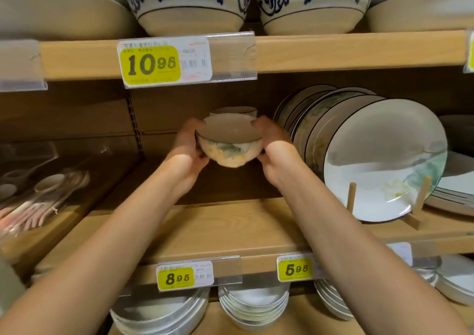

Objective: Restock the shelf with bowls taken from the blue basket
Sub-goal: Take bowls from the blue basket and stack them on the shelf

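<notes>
A small white bowl [229,148] with green and yellow painting is held between both my hands, deep inside the middle shelf [230,227] and above its board. My left hand [188,146] grips its left side, fingers curled round the rim. My right hand [273,142] grips its right side the same way. Right behind it stands another bowl [234,110] of the same kind, only its dark-lined rim showing. The blue basket is out of view.
Upright plates [379,160] lean in a wooden rack right of my right hand, flat plates [456,180] beyond. Bagged spoons [38,188] lie at left. Big blue-patterned bowls [189,3] fill the upper shelf; stacked bowls [254,306] sit below. Price tags [164,61] line the shelf edges.
</notes>
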`<state>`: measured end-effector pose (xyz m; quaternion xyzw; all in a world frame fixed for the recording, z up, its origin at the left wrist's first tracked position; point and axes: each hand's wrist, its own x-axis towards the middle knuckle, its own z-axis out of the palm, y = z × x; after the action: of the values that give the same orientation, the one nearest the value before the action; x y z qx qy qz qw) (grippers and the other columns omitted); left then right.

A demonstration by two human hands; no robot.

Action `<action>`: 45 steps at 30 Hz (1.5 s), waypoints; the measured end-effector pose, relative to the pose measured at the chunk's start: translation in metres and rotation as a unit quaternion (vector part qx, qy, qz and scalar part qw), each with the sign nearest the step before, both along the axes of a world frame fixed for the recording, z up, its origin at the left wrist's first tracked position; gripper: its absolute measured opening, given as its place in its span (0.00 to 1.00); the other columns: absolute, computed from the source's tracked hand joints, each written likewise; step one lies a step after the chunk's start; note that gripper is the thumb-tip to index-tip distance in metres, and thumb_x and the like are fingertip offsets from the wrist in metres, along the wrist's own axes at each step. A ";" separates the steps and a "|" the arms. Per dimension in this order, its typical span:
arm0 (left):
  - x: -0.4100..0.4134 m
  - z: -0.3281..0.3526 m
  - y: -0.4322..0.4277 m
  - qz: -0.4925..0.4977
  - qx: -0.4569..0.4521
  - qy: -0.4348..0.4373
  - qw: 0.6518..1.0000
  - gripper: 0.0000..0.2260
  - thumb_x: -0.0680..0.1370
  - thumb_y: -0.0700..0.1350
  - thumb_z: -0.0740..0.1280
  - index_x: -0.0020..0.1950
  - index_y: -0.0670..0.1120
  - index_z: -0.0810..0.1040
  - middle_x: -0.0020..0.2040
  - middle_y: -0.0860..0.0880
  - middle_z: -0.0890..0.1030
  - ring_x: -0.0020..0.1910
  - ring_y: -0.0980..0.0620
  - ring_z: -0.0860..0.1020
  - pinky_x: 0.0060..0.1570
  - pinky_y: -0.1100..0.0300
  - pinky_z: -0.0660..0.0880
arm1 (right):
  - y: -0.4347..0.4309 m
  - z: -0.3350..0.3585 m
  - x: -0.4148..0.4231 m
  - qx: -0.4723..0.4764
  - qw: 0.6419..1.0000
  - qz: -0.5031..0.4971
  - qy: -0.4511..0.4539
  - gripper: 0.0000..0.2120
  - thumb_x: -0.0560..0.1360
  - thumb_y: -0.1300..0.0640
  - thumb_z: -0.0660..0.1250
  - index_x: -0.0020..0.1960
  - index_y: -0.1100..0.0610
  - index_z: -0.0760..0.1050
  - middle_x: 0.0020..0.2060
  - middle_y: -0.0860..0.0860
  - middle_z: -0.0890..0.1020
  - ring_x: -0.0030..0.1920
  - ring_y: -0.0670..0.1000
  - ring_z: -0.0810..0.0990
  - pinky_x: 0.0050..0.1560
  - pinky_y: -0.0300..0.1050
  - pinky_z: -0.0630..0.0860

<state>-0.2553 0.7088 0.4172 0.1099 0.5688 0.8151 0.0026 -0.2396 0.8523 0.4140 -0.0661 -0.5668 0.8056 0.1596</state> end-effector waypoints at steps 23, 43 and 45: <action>-0.168 0.042 0.043 0.001 -0.137 0.126 0.983 0.20 0.85 0.46 0.48 0.72 0.38 0.67 0.70 0.37 0.71 0.68 0.42 0.71 0.64 0.53 0.70 | 0.021 0.065 -0.149 0.092 0.989 -0.062 0.095 0.19 0.83 0.61 0.54 0.72 0.68 0.62 0.69 0.65 0.68 0.69 0.62 0.67 0.71 0.54 0.63; -0.202 0.011 0.054 0.020 -0.189 0.097 0.977 0.17 0.82 0.49 0.49 0.44 0.53 0.76 0.32 0.57 0.83 0.29 0.63 0.81 0.31 0.65 0.73 | 0.029 0.036 -0.198 0.185 0.976 -0.113 0.011 0.24 0.84 0.49 0.49 0.75 0.60 0.62 0.73 0.60 0.66 0.71 0.61 0.66 0.71 0.57 0.63; -0.204 0.010 0.055 0.027 -0.197 0.102 0.975 0.16 0.82 0.48 0.49 0.43 0.52 0.74 0.30 0.57 0.82 0.28 0.63 0.80 0.30 0.64 0.73 | 0.029 0.037 -0.199 0.197 0.973 -0.118 0.011 0.23 0.84 0.49 0.48 0.75 0.60 0.62 0.73 0.59 0.66 0.72 0.61 0.65 0.71 0.56 0.62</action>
<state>-0.4588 0.7633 0.4268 0.1740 0.7181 0.6715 -0.0558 -0.4389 0.8815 0.4508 -0.0908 -0.7005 0.6546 0.2693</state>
